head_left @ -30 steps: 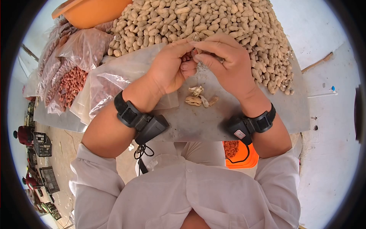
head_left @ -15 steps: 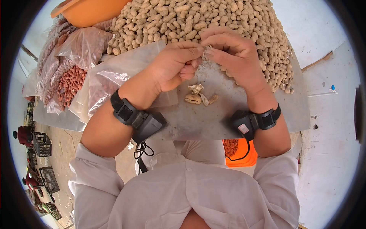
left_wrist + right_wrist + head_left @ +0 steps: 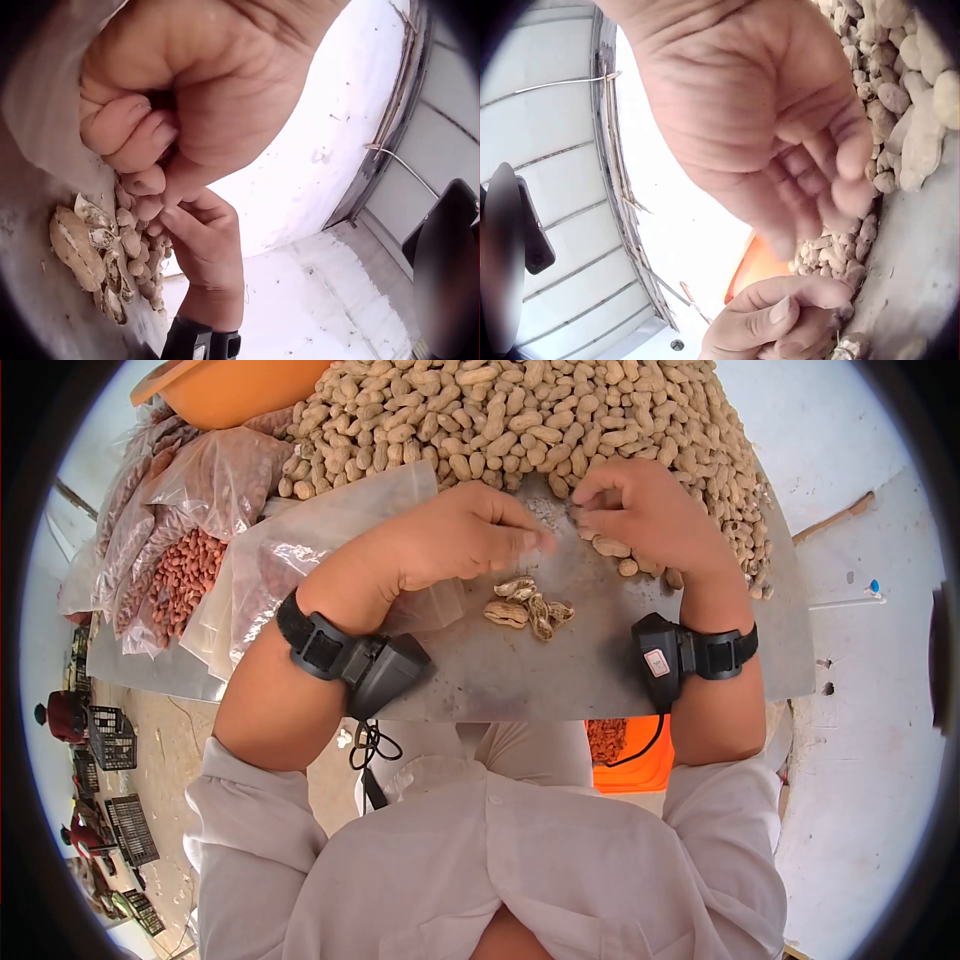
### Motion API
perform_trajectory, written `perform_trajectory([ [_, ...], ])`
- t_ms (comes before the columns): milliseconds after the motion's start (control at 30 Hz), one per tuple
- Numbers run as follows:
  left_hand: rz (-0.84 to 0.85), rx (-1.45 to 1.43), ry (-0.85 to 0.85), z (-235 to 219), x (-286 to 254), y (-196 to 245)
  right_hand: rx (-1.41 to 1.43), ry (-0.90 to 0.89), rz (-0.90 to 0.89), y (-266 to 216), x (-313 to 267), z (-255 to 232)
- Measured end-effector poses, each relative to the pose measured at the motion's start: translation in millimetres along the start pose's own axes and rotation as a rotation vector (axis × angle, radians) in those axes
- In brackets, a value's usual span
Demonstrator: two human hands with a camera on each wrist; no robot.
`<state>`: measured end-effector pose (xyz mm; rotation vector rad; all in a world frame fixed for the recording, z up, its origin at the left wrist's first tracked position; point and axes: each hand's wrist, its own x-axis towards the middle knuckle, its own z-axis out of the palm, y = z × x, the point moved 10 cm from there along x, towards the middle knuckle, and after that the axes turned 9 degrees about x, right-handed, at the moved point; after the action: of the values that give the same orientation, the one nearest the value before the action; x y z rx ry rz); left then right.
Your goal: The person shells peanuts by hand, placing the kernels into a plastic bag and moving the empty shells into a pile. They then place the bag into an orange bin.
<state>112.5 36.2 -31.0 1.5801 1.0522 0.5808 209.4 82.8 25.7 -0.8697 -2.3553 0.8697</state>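
Observation:
My left hand (image 3: 460, 538) hovers over the grey tabletop, thumb and forefinger forward. In the left wrist view its other fingers (image 3: 139, 131) curl into the palm around peanut kernels, red between the hands a second ago and hidden now. Just below its fingertips lie opened peanut shells (image 3: 550, 616) and a peanut pod (image 3: 77, 247). My right hand (image 3: 650, 515) is beside the heap of unshelled peanuts (image 3: 560, 410), its fingers loosely bent. Nothing shows in the right palm in the right wrist view (image 3: 735, 112). A few loose peanuts (image 3: 612, 547) lie under it.
Clear plastic bags of red kernels (image 3: 187, 575) stand at the left, with a flat plastic bag (image 3: 290, 550) under the left forearm. An orange basin (image 3: 230, 390) sits behind them. Below the table edge (image 3: 500, 705), an orange bucket (image 3: 640, 760) holds reddish bits.
The hands were together at a peanut and have moved apart, right hand rightward, left hand slightly nearer me. More shell pieces lie in the small pile on the table.

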Motion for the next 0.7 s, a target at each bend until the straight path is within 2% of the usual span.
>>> perform_trajectory([
  [67,0.003,-0.130,0.039,-4.4,3.4,-3.1,-0.299,0.060,-0.001,0.3,-0.1,-7.2],
  [167,0.038,-0.242,0.133,-13.2,6.0,-0.9,-0.425,0.109,0.022,-0.3,-3.3,-6.5],
  [367,0.080,-0.459,0.167,-20.0,7.1,-0.5,-0.494,-0.083,0.112,4.2,-2.4,9.3],
  [667,0.079,-0.482,0.192,-21.9,8.5,-2.8,-0.660,-0.062,0.057,6.5,0.2,21.4],
  [700,0.082,-0.493,0.189,-22.0,8.6,-2.7,-0.602,-0.034,0.042,4.2,-0.7,18.4],
])
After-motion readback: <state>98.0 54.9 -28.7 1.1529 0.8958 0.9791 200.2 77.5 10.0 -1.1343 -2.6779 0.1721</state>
